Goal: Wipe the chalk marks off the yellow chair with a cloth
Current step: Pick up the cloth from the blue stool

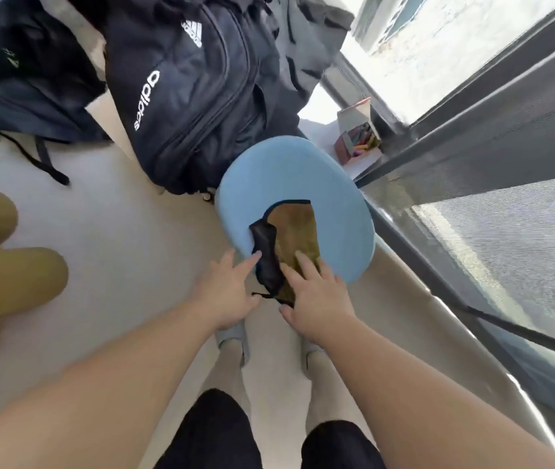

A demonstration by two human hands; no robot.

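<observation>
A brown cloth (298,231) with a dark edge lies on a round light-blue stool seat (289,177) ahead of me. Its near end hangs over the seat's front edge. My right hand (316,296) lies flat on the cloth's near part, fingers spread, pressing it down. My left hand (228,292) is just left of it, fingertips touching the cloth's dark folded edge. At the far left stand rounded yellow-tan shapes (8,275), possibly part of the yellow chair. I see no chalk marks on them.
A black backpack (188,96) leans right behind the stool, with a second dark bag (32,79) to its left. An open box of coloured chalks (359,143) sits by the window frame (472,130) on the right. My legs and feet (235,336) are below the stool.
</observation>
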